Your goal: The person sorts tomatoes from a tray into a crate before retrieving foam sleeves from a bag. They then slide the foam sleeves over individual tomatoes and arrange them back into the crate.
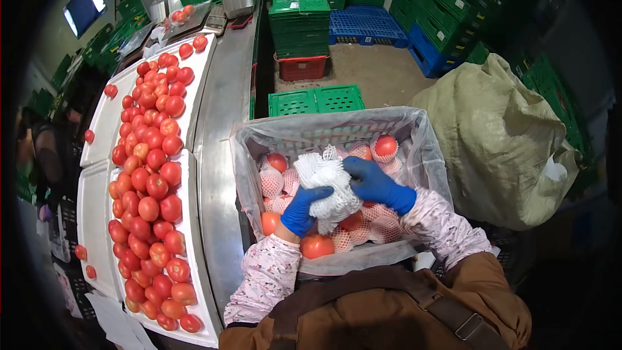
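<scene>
A bunched stack of white foam net sleeves (330,188) is held over the lined crate (337,118). My left hand (306,211), in a blue glove, closes round its lower left side, thumb across the front. At its right edge my right hand (376,185), also gloved in blue, has its fingers curled in against the netting; the fingertips are partly hidden. Beneath both hands, tomatoes lie in the crate, several wrapped in foam nets such as the netted tomato (385,148), others showing bare like the tomato (317,246) at the front.
To the left, loose tomatoes (148,208) cover white foam trays (202,246) beside a steel table edge (223,129). A large pale woven sack (483,133) stands at the right. Beyond the crate are green crates (300,19), a red crate (302,68) and a blue pallet (366,26).
</scene>
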Tool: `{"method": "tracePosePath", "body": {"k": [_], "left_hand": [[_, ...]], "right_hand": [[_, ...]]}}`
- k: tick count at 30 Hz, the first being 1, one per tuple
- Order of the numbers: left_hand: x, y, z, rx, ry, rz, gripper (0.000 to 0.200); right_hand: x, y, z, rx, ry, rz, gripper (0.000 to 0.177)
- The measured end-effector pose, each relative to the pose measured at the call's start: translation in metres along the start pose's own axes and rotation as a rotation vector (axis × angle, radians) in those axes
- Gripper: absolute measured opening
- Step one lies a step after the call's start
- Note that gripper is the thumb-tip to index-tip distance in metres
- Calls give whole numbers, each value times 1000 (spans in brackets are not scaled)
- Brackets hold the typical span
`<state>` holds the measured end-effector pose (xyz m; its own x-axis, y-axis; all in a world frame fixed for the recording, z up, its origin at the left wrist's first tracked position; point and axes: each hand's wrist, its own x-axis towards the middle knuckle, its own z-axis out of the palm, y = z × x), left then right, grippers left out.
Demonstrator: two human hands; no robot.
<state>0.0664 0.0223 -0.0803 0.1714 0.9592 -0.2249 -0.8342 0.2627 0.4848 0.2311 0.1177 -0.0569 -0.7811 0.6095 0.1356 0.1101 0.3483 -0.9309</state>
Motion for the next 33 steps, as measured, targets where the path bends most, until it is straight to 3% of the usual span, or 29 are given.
{"method": "tracePosePath", "body": {"k": [1,3,5,6,8,9,11,12,13,15,16,17,19,20,21,23,25,29,30,31,32,33], "left_hand": [[-1,1,2,-8,6,6,53],[-4,10,5,-72,99,101,52],[1,14,0,-117,133,118,50],[5,14,-4,-117,154,160,49],[7,15,-4,-119,179,211,47],[8,15,-5,-123,180,214,47],[8,14,-8,-126,202,198,47],[7,14,-6,-121,204,194,47],[5,15,-4,-127,210,191,47],[5,15,-3,-134,215,186,47],[6,14,-5,-113,194,175,47],[7,13,-6,-93,173,166,47],[-2,16,12,-57,148,121,49],[-5,16,19,-21,116,76,51],[1,16,4,152,61,-75,63],[12,-6,-10,469,-184,105,77],[7,-3,1,877,-239,45,83],[0,11,-1,551,-29,74,63],[-2,13,3,392,1,112,57],[0,13,-2,341,49,183,54],[1,15,-4,230,97,181,52],[3,17,-6,121,140,182,50]], "right_hand": [[-1,-2,-14,8,-115,134,29],[4,6,-51,188,43,237,35],[-9,86,-86,-374,592,384,37],[-14,114,-88,-377,586,380,37],[-30,155,-81,-891,655,674,33],[-31,167,-80,-894,651,672,33],[-35,184,-75,207,943,521,29],[-38,189,-70,573,1061,441,25],[-41,194,-70,577,1067,444,25],[-43,201,-74,217,1022,295,22],[-33,165,-67,401,1004,375,20],[-25,140,-57,402,1004,378,20],[-15,101,-36,540,575,236,21],[-10,78,-29,366,481,211,19],[-5,55,-23,189,385,184,18],[0,31,-5,395,321,189,20],[6,-8,1,136,-33,144,22],[14,-29,-39,341,-99,282,30],[15,10,-55,299,189,162,32],[17,33,-72,180,390,300,29],[10,85,-89,-456,411,273,28],[-6,139,-99,-606,287,317,29]]}}
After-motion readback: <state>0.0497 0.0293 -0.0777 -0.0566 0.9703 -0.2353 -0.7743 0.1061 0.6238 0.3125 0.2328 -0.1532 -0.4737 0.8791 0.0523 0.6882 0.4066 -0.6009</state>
